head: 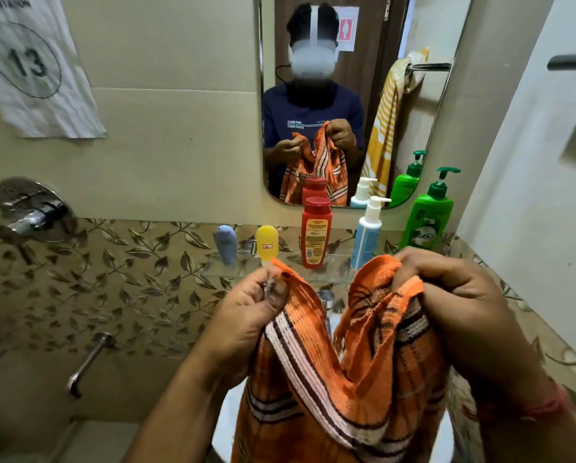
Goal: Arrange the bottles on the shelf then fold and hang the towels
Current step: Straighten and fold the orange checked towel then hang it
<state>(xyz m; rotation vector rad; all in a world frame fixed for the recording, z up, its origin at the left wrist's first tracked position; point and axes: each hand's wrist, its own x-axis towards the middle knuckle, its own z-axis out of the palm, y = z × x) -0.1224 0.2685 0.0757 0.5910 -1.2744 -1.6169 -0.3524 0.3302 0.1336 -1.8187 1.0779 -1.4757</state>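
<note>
Bare forearms — a red thread bracelet (547,407) on the right wrist; both hands uncovered.

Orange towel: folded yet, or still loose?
Loose, not folded: the orange towel sags bunched between the left hand and right hand, which grip its top edge.

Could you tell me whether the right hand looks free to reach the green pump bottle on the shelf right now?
Probably not at once: the right hand grips a bunch of the orange towel, which the left hand also pinches. The green pump bottle stands just beyond it, unobstructed.
</note>
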